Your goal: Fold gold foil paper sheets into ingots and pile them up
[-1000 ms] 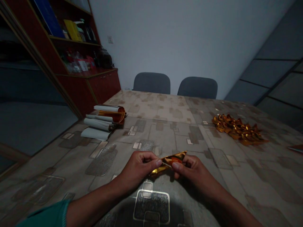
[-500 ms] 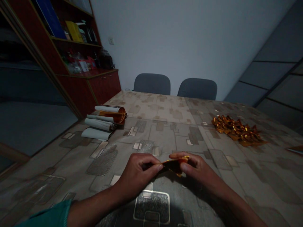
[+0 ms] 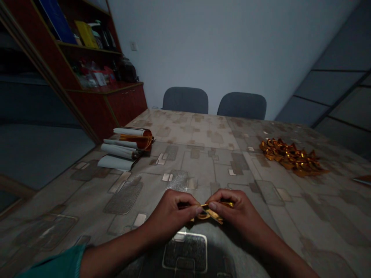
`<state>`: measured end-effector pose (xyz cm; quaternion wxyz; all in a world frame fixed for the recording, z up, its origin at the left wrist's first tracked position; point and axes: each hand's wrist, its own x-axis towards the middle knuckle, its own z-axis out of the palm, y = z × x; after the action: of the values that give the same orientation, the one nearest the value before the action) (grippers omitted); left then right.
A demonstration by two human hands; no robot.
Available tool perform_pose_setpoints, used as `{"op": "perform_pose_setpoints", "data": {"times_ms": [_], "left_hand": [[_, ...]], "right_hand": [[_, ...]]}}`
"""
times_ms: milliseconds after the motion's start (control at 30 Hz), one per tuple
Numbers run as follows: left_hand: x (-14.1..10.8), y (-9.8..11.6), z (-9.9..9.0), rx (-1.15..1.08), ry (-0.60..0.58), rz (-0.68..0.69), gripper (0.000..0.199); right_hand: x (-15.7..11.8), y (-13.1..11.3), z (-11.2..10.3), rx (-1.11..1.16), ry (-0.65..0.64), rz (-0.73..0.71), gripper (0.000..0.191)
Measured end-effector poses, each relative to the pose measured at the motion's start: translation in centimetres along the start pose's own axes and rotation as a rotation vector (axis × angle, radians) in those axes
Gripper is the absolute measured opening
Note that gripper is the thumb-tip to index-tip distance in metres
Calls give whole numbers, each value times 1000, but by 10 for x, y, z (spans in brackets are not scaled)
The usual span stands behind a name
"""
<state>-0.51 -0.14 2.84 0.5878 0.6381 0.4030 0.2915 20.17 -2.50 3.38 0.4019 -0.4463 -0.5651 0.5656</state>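
Between my two hands is a small piece of folded gold foil paper (image 3: 213,215), shiny, with creased flaps showing below the fingertips. My left hand (image 3: 176,210) pinches its left side between thumb and fingers. On the other side, my right hand (image 3: 232,206) grips it with the thumb pressed on top, and a bit of gold edge sticks out past the fingers. Both hands are close together just above the patterned tablecloth (image 3: 185,158). The fingers cover much of the foil paper, so its full shape is hidden.
A heap of folded gold foil pieces (image 3: 292,156) lies at the right. Curled sheets of white-backed gold paper (image 3: 124,148) rest at the left. Two grey chairs (image 3: 185,100) stand behind the table, and a red-brown cabinet (image 3: 127,104) is at the back left.
My hands have come closer together, with the right hand's fingers now nearer the middle of the foil paper. The foil's flaps have shifted and more of its bright side shows. The view has moved slightly.
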Motion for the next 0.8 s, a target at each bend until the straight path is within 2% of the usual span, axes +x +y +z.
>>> {"op": "perform_pose_setpoints", "data": {"times_ms": [167,333,500,667,800], "left_hand": [[3,1,-6,-222,-31,-22,52],[2,5,-3,-148,139,7,31],[3,4,-2,-185,157,-49,23],[4,1,-4,-286,104,-20,33],[2,2,2,-384,-27,-22,40]], "right_hand": [[2,3,1,66,137,16,24],[3,6,2,101,186,17,27],[3,7,2,89,220,3,25],[4,8,2,81,221,-3,27],[4,10,6,85,257,-17,29]]}}
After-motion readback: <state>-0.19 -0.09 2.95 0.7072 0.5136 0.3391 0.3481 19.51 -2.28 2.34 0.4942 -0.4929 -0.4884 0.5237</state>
